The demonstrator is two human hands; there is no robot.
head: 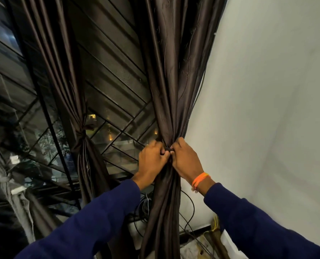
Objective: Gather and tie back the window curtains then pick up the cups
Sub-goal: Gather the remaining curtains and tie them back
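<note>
2 hands on 1 of 2 brown curtains.
Left hand [151, 157] and right hand [185, 157] pinch a dark tie [168, 148], seemingly, around the gathered right curtain [166, 101]; left curtain [80, 139] already knotted.

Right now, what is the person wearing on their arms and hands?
Both arms are covered by long dark blue sleeves, the left sleeve and the right sleeve, each ending at the wrist. The left hand and the right hand are bare, with no gloves. On the right wrist is an orange band made of thin threads. A small ring may be on the left hand, too tiny to be sure.
</note>
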